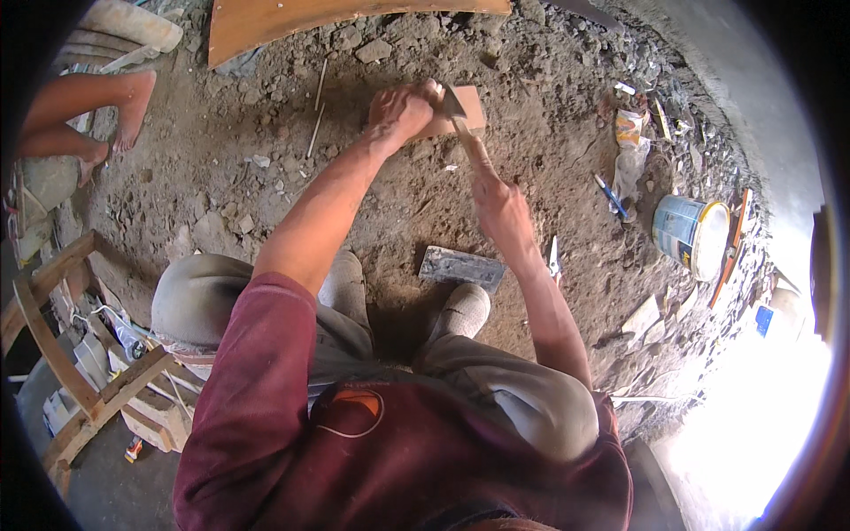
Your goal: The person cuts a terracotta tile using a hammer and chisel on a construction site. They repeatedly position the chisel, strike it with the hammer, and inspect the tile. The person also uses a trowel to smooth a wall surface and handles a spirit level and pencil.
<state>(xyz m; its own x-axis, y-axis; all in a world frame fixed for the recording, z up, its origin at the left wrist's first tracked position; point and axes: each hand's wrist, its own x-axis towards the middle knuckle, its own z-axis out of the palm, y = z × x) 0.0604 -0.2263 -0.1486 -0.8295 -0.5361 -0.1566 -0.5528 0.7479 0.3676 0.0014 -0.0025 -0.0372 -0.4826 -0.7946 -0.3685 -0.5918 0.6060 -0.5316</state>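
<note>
A flat reddish-tan block [475,108] lies on rough earth at the far middle. My left hand [400,113] is closed over its left end, and its fingers hide that part. In my right hand [505,209] is a wooden-handled tool [456,104] with a dark, narrowing metal blade. The blade lies over the block, close to my left fingertips; whether it touches the block, I cannot tell. Near my feet rests a grey, dusty rectangular slab [461,268]. Beside my right forearm lies a pointed metal tool [554,257].
To the right are a paint bucket [680,228], a blue pen-like stick [611,196] and a crumpled packet [629,129]. A curved wooden panel [354,19] borders the far side. Another person's bare legs [84,106] show at left, above a wooden frame [55,345]. Rubble covers the ground.
</note>
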